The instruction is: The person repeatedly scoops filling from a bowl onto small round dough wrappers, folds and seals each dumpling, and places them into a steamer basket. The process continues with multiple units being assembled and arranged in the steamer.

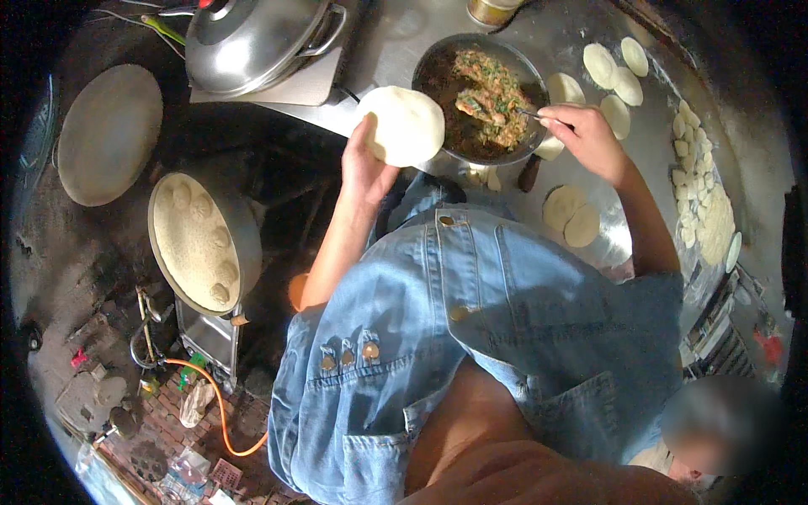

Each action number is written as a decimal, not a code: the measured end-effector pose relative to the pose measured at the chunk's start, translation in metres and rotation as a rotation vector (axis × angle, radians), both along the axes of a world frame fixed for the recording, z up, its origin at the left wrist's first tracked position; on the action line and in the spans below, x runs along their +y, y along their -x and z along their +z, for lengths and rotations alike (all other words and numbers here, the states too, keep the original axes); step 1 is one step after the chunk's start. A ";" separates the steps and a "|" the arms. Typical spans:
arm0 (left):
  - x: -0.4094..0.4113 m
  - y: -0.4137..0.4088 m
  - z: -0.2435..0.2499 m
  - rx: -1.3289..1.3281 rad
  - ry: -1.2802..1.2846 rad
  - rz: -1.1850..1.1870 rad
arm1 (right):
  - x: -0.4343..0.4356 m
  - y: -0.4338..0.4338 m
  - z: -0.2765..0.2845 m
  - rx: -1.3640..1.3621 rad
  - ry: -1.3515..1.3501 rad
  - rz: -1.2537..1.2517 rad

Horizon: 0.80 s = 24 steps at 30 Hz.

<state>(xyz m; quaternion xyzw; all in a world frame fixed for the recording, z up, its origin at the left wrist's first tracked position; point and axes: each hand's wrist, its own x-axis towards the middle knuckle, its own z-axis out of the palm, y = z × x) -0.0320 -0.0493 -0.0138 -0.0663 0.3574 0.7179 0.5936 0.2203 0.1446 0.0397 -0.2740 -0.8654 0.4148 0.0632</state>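
A flat round dough wrapper [409, 126] rests on my left hand [369, 161], the thumb over its edge. To the right of it a dark metal bowl [435, 69] holds a chopped filling [499, 88] with green bits. My right hand [584, 136] grips the thin handle of a metal utensil [529, 114], whose far end is in the filling. Several dough rounds [600, 65] lie on the metal worktop beyond my right hand, and two more [564, 207] lie nearer my body. Part of a round shows beside the bowl.
Small dough pieces [691, 170] and a larger dough mass [713, 224] lie at the right. A lidded steel pan [259, 44] stands at the upper left. Left of me, a round steamer [196, 243] holds several filled buns [222, 273]; a round metal lid [110, 134] is beyond. Another person's head shows lower right.
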 end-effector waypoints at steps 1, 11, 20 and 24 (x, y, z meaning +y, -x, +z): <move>0.013 -0.003 0.001 0.024 0.015 -0.027 | -0.003 0.002 0.009 0.027 -0.011 -0.029; 0.098 -0.043 0.000 -0.321 -0.181 -0.030 | -0.069 0.043 -0.065 0.021 -0.574 -0.280; 0.086 0.003 0.009 -0.293 -0.220 -0.073 | -0.065 0.016 -0.028 0.205 -0.193 -0.263; 0.086 0.001 0.029 -0.102 -0.071 -0.281 | -0.049 0.040 -0.005 0.173 -0.404 -0.145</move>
